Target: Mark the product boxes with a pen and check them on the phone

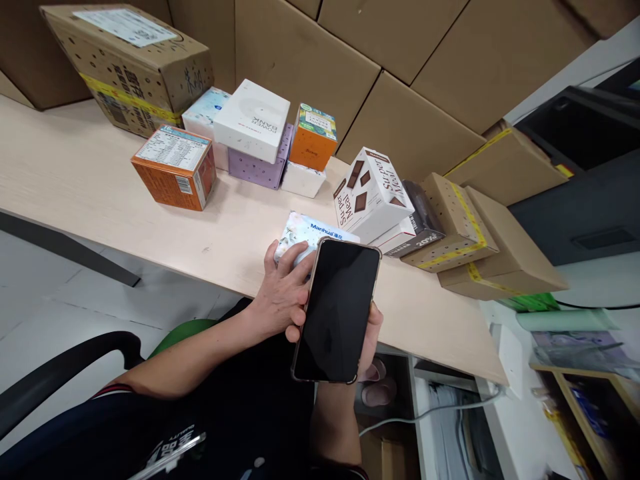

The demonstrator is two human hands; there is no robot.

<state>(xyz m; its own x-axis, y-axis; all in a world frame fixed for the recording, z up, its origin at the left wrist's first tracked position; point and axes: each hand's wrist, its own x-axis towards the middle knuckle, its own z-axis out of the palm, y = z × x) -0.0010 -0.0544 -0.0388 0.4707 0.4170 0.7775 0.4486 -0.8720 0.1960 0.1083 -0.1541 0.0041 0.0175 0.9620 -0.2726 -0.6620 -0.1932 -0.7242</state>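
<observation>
While left grip (283, 293) curls closed over tissue pack (320, 232), right grip (373, 333) clasps phone (337, 310).

desk (75, 180): runs from the upper left to the lower right of the frame.
tissue pack (320, 232): centre, at the desk's near edge, under the left hand (283, 293).
phone (336, 310): centre, in the right hand (371, 333), in front of the tissue pack.
Super Meal box (373, 190): just behind and to the right of the tissue pack.
power bank box (251, 120): upper centre-left, stacked on other boxes, to the right of the large carton (135, 63).

Dark-screened phone (337, 310), held upright, overlaps the pale Manhua tissue pack (320, 232) lying on the desk (75, 180).
</observation>
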